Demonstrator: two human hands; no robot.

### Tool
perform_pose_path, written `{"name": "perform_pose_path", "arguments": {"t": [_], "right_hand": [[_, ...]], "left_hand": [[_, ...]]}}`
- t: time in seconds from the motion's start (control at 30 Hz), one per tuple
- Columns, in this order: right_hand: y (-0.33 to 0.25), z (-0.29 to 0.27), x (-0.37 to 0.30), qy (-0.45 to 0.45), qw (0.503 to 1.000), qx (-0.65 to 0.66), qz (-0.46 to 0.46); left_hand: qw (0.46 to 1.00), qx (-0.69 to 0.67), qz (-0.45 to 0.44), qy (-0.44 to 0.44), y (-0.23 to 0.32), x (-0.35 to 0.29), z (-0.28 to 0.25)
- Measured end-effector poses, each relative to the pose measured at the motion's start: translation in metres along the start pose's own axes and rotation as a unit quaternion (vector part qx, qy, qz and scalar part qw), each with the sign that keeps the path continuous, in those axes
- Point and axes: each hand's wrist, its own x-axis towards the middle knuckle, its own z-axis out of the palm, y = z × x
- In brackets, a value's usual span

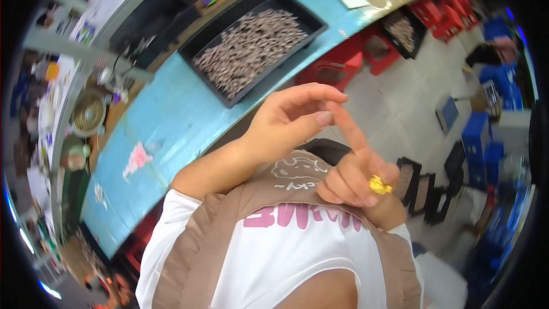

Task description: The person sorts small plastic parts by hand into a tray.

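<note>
My left hand is raised in front of my body with its fingers bent. Its thumb and index finger close around the tip of my right index finger. My right hand stretches that index finger up and curls the others toward the palm. A small crumpled yellow piece sits by the curled fingers and thumb of my right hand; its material and kind are too small to tell. Beyond both hands, a black tray holds many small brownish pieces.
The tray rests on a long light-blue table, with a pink scrap at its left. Red stools stand under the far edge. Blue bins and black trays line the floor on the right. A fan is at the left.
</note>
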Motion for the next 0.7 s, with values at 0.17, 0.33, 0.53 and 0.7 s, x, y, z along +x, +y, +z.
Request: {"name": "perform_pose_path", "arguments": {"t": [0.17,0.33,0.53,0.7], "right_hand": [[-0.003,-0.009,0.019,0.005,0.995,0.025,0.094],[-0.004,-0.011,0.04,0.007,0.984,0.028,0.175],[0.001,-0.021,0.061,-0.009,0.975,-0.01,0.223],[0.003,-0.028,0.07,-0.062,0.961,0.112,0.246]], "left_hand": [[0.995,0.026,0.048,0.085,0.007,-0.02,-0.006],[0.979,0.07,0.102,0.163,0.014,-0.035,-0.01],[0.959,0.085,0.156,0.219,0.014,-0.047,-0.015],[0.954,0.081,0.183,0.224,0.015,-0.053,-0.015]]}}
